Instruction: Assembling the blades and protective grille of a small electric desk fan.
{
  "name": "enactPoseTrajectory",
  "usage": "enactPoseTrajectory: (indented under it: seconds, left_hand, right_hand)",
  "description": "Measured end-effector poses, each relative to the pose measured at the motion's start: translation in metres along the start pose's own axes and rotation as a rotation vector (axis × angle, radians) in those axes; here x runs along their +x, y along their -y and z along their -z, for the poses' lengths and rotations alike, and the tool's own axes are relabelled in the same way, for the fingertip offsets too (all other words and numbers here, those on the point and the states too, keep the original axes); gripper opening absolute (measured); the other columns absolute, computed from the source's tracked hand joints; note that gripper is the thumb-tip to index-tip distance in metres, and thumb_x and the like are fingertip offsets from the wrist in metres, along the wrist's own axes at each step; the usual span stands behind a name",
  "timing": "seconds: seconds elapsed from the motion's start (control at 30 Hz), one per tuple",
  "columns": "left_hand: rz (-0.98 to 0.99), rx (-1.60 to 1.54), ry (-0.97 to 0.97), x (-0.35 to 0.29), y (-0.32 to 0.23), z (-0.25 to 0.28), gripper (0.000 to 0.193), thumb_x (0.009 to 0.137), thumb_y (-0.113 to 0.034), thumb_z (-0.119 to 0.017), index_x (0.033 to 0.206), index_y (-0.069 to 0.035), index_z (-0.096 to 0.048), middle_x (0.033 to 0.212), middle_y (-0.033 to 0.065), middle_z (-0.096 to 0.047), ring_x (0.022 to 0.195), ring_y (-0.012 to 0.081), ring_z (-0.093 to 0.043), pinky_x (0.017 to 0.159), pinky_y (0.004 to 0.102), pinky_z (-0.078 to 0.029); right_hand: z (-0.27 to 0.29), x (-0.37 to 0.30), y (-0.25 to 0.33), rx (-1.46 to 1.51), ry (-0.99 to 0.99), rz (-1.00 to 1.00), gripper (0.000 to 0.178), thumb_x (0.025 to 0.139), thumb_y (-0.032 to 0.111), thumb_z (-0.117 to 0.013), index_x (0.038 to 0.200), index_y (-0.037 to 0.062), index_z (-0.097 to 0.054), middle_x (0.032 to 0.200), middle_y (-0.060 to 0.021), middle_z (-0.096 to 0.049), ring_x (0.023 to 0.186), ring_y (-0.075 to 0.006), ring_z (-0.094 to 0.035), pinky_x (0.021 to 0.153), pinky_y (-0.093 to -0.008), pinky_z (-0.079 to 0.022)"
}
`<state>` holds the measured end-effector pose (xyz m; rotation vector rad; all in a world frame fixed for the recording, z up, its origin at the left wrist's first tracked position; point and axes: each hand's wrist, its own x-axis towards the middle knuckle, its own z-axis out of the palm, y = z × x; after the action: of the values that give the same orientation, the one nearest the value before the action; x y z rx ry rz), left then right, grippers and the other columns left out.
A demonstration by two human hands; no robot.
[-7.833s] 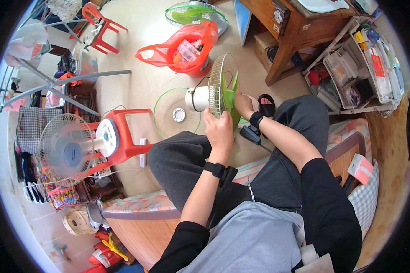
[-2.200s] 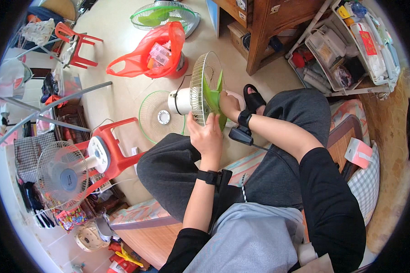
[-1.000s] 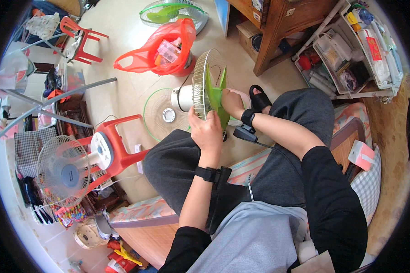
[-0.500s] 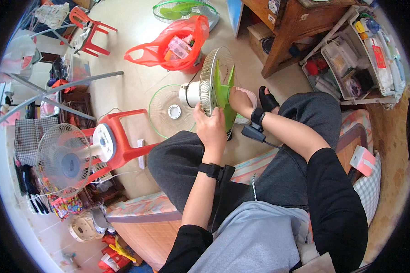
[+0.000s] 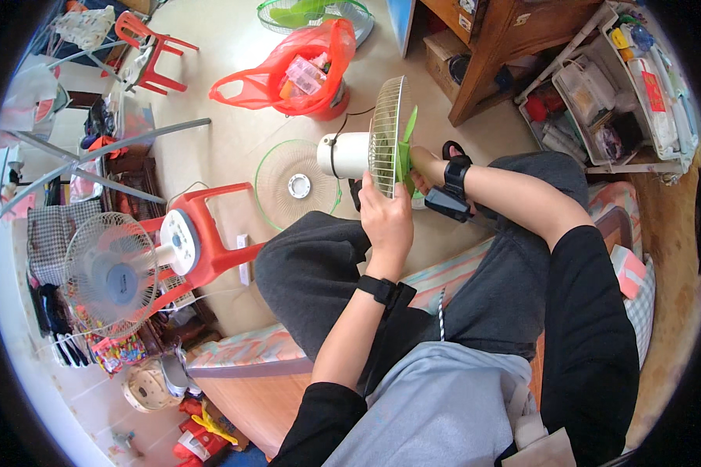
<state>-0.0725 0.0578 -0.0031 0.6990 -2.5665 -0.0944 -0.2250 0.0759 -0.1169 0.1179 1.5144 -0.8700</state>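
1. Just above the frame's centre, the left hand (image 5: 387, 220) is wrapped round the lower rim of the wire fan guard (image 5: 387, 134), clamped on it
2. right hand (image 5: 422, 165) sits behind the green blades (image 5: 405, 148), mostly hidden, so can't tell if it's grasping or loose
3. fan's white motor housing (image 5: 348, 155) sticks out to the left, so its long axis runs left-right and the guard stands edge-on
4. left hand is the nearer one; a loose green grille (image 5: 296, 184) lies on the floor further left, beside the red stool (image 5: 202, 233)

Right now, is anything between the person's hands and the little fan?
No. The left hand already grips the wire guard of the fan, and the right hand touches the green blades behind it.
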Motion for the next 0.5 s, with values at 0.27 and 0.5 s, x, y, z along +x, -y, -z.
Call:
enactPoseTrajectory:
  seconds: [0.27,0.5]
  left_hand:
    - [0.001,-0.022,0.015,0.002,0.005,0.003,0.011,0.074,-0.013,-0.067,0.079,-0.004,-0.064,0.114,0.0258,-0.049,0.095,0.038,-0.056,0.068,0.0383,-0.052]
    - [0.066,-0.033,0.031,0.004,0.009,0.006,0.012,0.075,-0.015,-0.066,0.081,-0.005,-0.064,0.113,0.0249,-0.049,0.095,0.0377,-0.056,0.067,0.0391,-0.052]
  right_hand:
    - [-0.014,0.014,-0.029,0.45,-0.3,0.125,0.034,0.09,0.038,-0.044,0.074,0.0111,-0.056,0.054,-0.0056,-0.052,0.04,-0.0177,-0.048,0.036,-0.0315,-0.036]
    - [-0.021,0.0,-0.038,-0.755,-0.724,0.847,0.031,0.093,0.02,-0.033,0.093,-0.0038,-0.053,0.08,-0.0266,-0.062,0.071,-0.0404,-0.062,0.062,-0.0489,-0.05]
